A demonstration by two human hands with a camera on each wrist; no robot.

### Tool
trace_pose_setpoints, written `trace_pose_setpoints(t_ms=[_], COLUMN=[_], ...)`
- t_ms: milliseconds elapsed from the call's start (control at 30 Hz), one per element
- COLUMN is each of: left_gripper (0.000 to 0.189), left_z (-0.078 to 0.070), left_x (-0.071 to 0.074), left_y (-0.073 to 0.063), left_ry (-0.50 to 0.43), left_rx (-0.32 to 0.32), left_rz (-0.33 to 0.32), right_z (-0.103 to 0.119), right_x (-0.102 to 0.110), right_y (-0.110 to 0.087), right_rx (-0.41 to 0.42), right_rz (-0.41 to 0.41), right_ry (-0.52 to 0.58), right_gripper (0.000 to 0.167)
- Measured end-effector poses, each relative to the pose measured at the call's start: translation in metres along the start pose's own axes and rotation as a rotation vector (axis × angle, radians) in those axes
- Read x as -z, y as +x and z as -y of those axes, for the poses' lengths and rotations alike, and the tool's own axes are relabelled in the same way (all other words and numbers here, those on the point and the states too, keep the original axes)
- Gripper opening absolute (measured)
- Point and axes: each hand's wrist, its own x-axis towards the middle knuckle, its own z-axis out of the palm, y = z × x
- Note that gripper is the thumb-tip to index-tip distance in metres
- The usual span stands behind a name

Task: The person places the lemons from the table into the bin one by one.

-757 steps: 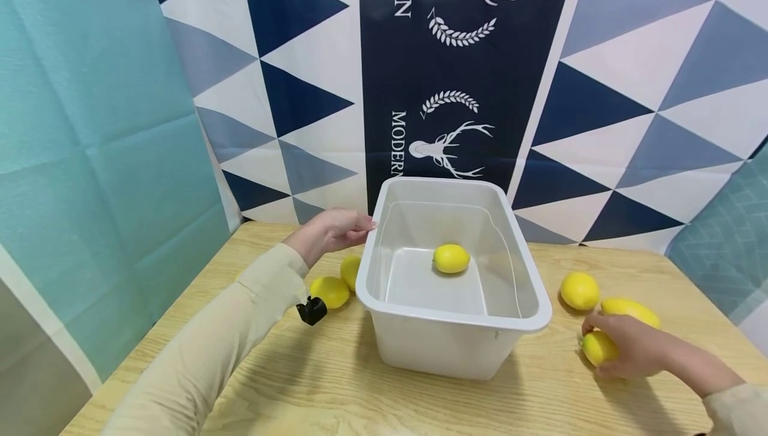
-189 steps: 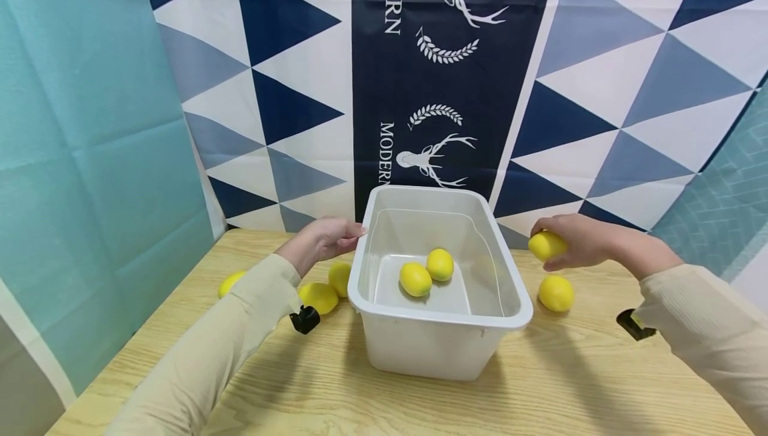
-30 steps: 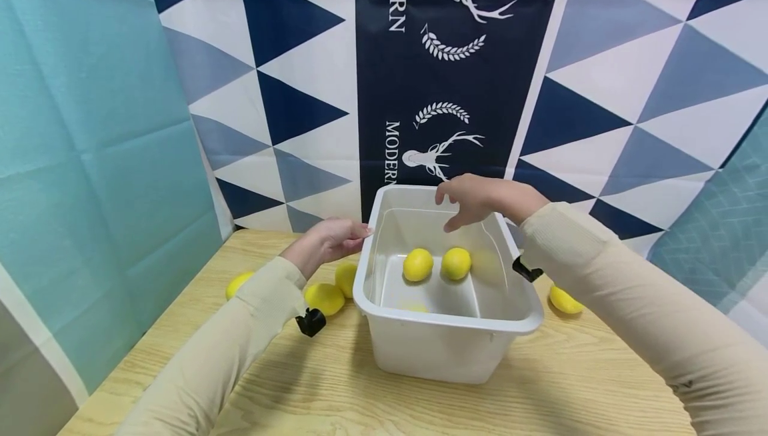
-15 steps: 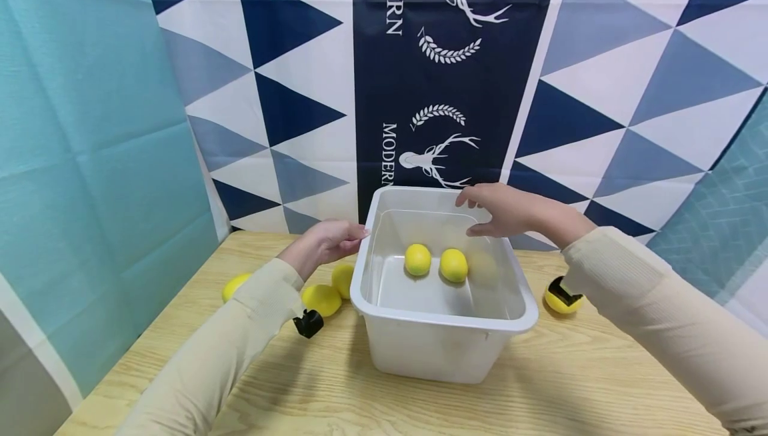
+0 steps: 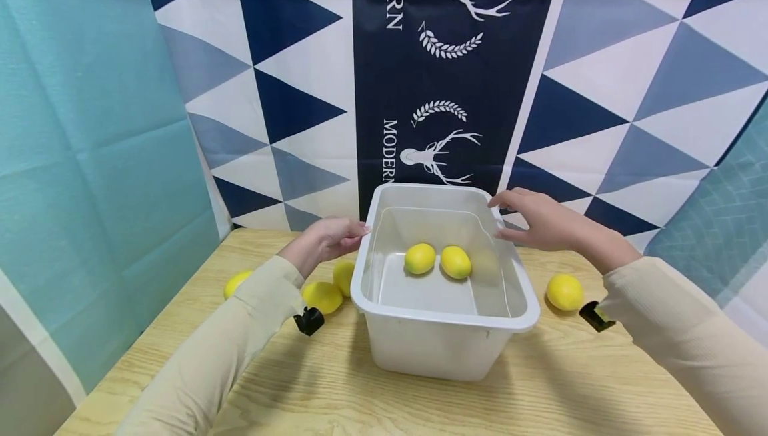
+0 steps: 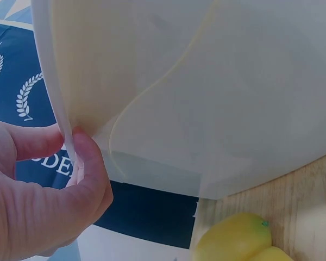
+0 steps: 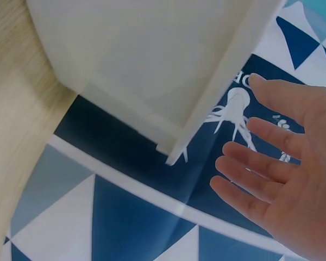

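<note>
Front wall of the white tub (image 5: 441,349) hides some of its floor, and the left sleeve (image 5: 240,329) kinda covers one lemon (image 5: 233,283). Tub's on the bench (image 5: 300,396), long axis pointing back at the patterned cloth (image 5: 306,36), two lemons (image 5: 419,259) inside. Left hand (image 5: 331,239) pinches its rim; right hand's (image 5: 537,223) loosely spread beside the opposite rim.

L hand (image 5: 330,239) pinching, R hand (image 5: 542,221) w/ fingers (image 7: 250,179) loosely apart.
</note>
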Motion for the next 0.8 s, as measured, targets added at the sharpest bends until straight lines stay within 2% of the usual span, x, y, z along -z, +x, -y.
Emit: trace_pose_setpoints(t_ms=[267, 500, 800], left_gripper=[0.043, 0.043, 0.042], left_z=[0.0, 0.0, 0.001], left_x=[0.0, -0.001, -0.001], left_y=[0.001, 0.001, 0.002], left_ry=[-0.003, -0.002, -0.003], left_rx=[0.009, 0.011, 0.009], left_rz=[-0.008, -0.016, -0.023], right_z=[-0.02, -0.039, -0.069], right_x=[-0.011, -0.021, -0.037], right_y=[-0.016, -0.029, -0.044], right_rx=[-0.068, -0.075, -0.113], right_rz=[-0.025, -0.035, 0.014], right_ry=[0.017, 0.01, 0.011], right_gripper=[0.044, 0.043, 0.044])
